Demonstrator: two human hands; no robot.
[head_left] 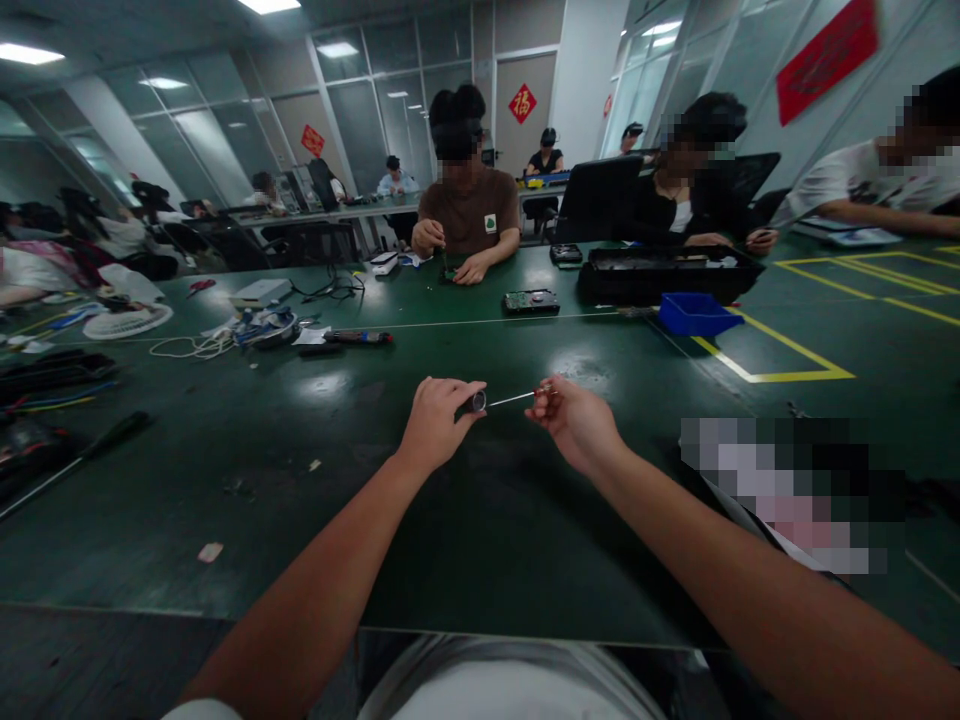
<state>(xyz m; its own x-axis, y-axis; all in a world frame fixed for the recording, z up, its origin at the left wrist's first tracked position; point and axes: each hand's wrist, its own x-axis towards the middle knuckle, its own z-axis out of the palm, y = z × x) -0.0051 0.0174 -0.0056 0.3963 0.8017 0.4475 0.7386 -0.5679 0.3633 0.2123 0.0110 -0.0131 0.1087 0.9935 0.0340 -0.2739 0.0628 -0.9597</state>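
Note:
Near the middle of the view, my left hand (439, 420) pinches a small dark round part (478, 402) between thumb and fingers. Its round face is turned toward my right hand (574, 420), whose fingers are closed round the red handle of a screwdriver (512, 400). The thin metal shaft points left, and its tip is close to the round part; whether they touch I cannot tell. Both hands are held above the dark green table (480, 560).
Across the table a person (469, 215) handles a small part. A circuit board device (531, 302), a blue tray (694, 314) and a long black casing (667, 275) lie beyond my hands. Cables (259, 328) and a dark tool (360, 338) are at the left.

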